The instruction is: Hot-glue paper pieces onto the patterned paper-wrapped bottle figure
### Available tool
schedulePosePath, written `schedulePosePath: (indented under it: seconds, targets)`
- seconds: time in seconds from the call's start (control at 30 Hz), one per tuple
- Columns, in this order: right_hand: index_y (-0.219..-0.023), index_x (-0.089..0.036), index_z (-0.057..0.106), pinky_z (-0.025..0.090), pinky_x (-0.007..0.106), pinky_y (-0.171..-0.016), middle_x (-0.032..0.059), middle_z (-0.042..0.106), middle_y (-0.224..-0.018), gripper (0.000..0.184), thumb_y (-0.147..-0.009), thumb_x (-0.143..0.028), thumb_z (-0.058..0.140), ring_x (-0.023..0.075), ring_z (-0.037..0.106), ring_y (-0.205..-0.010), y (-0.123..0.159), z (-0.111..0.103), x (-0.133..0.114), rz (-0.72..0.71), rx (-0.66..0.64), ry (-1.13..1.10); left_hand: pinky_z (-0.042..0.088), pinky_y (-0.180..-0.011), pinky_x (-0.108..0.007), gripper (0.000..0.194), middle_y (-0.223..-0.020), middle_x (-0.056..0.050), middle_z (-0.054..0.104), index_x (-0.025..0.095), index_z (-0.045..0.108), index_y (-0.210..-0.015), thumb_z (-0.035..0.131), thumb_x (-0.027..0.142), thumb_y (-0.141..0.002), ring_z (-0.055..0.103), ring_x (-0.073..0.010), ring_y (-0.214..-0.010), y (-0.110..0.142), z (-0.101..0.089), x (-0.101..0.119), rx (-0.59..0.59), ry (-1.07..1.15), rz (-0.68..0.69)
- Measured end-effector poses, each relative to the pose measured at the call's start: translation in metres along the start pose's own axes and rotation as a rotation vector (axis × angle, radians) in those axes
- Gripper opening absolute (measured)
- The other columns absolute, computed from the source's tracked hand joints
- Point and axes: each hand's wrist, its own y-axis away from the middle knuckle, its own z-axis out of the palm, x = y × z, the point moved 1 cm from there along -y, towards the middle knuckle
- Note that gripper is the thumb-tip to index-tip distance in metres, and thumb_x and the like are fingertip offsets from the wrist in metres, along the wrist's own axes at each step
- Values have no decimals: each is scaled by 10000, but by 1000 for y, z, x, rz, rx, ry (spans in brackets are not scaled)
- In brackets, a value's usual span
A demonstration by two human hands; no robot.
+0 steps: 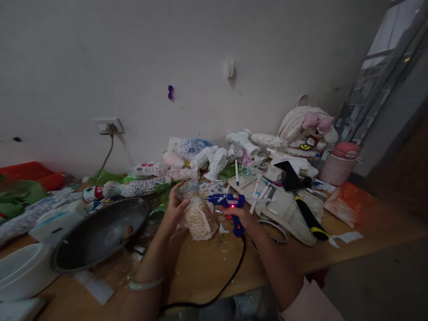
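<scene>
My right hand (pixel 239 216) is wrapped round the handle of a blue hot glue gun (pixel 227 200), which has a small red light glowing on its body. The gun's nozzle points left, close to a speckled, paper-covered bottle piece (pixel 199 218) with a clear plastic upper part. My left hand (pixel 175 207) grips that bottle piece from its left side, thumb and fingers around the clear part. From the gun's handle a black cord (pixel 230 278) runs down over the table edge. Whether the nozzle touches the bottle cannot be made out.
Left on the wooden table (pixel 197 267) are a dark pan (pixel 96 236) and a white tub (pixel 23 267). Several decorated bottles (pixel 145 186) lie along the wall. Markers (pixel 256 196), a black phone (pixel 288 174), a backpack (pixel 301 120) and a pink container (pixel 337 167) are to the right.
</scene>
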Motion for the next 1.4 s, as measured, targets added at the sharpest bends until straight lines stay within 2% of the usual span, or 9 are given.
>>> schedulePosePath:
  seconds: [0.2, 0.37, 0.5, 0.67, 0.77, 0.9, 1.0, 1.2, 1.4]
  targets:
    - [-559, -185, 623, 356, 241, -501, 6, 582, -541, 169, -491, -340, 631, 121, 494, -507, 3, 1, -4, -5, -15, 10, 447, -919, -395, 757, -1139, -82, 614, 230, 491, -1161, 770, 540, -530, 554, -312, -1102, 1, 0, 2, -5, -9, 28]
    - [-562, -182, 622, 387, 244, -517, 12, 594, -541, 164, -491, -329, 642, 134, 527, -524, -1, 0, -1, -7, -22, 5, 446, -929, -421, 740, -1170, -96, 610, 218, 477, -1196, 716, 568, -590, 551, -324, -1120, 0, -3, -3, -46, 20, 23]
    - [-603, -180, 640, 410, 241, -537, 9, 605, -559, 181, -481, -314, 644, 136, 544, -541, 0, 0, -2, -5, -20, -16, 419, -974, -419, 713, -1240, -99, 587, 221, 435, -1247, 714, 451, -632, 534, -311, -1165, -2, -12, -8, -105, 35, -77]
    - [-589, -186, 637, 392, 249, -515, 15, 600, -555, 173, -502, -336, 640, 138, 526, -528, 3, 0, -3, 30, 0, 9, 425, -975, -409, 840, -1260, -85, 586, 254, 350, -1319, 756, 285, -584, 526, -299, -1191, 0, -18, -1, -228, 43, -195]
    - [-605, -186, 652, 414, 260, -559, 23, 620, -594, 180, -501, -333, 646, 153, 555, -576, 4, 0, -2, 9, 16, 1, 465, -923, -400, 786, -1204, -54, 618, 280, 409, -1266, 771, 222, -571, 568, -284, -1127, 2, -19, 1, -306, -3, -230]
    - [-612, -186, 657, 427, 264, -599, 21, 631, -620, 175, -502, -323, 650, 161, 571, -614, 5, 1, -3, 6, 4, -3, 481, -865, -360, 583, -1083, -56, 657, 228, 551, -1102, 785, 226, -568, 597, -268, -1029, -1, -23, -2, -376, -123, -210]
    - [-571, -188, 639, 410, 265, -571, 22, 619, -585, 160, -508, -335, 638, 160, 556, -588, 5, 1, -3, 16, -14, 23, 488, -820, -358, 538, -993, -58, 667, 196, 585, -1040, 797, 252, -548, 612, -265, -942, -3, -26, -5, -384, -186, -240]
    - [-586, -187, 636, 389, 252, -564, 18, 624, -585, 180, -531, -359, 636, 158, 559, -599, 2, -2, -1, -3, -26, 54, 495, -775, -356, 565, -975, -50, 645, 213, 541, -1041, 794, 286, -542, 609, -256, -908, 0, -23, -6, -380, -192, -284]
    - [-613, -189, 646, 398, 251, -572, 17, 629, -611, 168, -541, -340, 645, 153, 563, -605, -3, -4, 4, -28, -38, 14, 474, -867, -373, 607, -1036, -53, 616, 233, 497, -1009, 826, 275, -500, 584, -265, -996, -4, -18, -12, -289, -183, -165]
